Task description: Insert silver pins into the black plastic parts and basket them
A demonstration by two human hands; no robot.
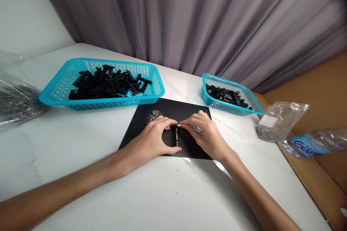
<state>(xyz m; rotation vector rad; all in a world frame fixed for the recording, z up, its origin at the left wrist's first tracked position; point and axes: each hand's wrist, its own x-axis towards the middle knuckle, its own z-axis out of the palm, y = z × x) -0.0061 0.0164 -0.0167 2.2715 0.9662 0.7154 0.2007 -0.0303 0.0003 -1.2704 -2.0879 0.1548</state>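
Note:
My left hand point(157, 135) grips a narrow black plastic part point(176, 136) between thumb and fingers, thumb at its near end and fingertips at its far end. The part is over a black mat point(141, 133). My right hand point(202, 130) is closed in a pinch at the part's far end, where a small white piece point(179, 125) shows at the fingertips. I cannot make out what kind of piece it is. Beside the left fingers lies a pile of small shiny metal pieces point(154, 115). More metal pieces point(195, 128) lie by the right hand, partly hidden by it.
A large blue basket point(114, 103) at the back left holds many black plastic parts. A smaller blue basket point(230, 108) with black parts stands back right. Clear bags of metal pieces lie at the left point(18, 101) and right point(271, 130), near a plastic bottle point(311, 144).

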